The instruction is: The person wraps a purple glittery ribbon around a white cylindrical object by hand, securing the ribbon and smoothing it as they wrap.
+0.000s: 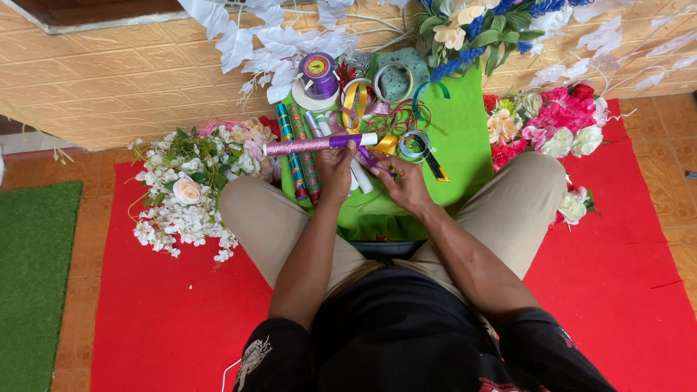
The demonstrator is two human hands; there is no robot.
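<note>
At frame centre, my left hand (336,170) grips a glittery purple rod (319,144) lying level, while my right hand (404,181) pinches purple ribbon (367,156) above the green cloth (457,138).

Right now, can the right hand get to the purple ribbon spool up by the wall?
Probably yes, with a stretch. The right hand is busy with the purple ribbon, while the purple ribbon spool stands beyond the ribbon coils, nothing covering it.
</note>
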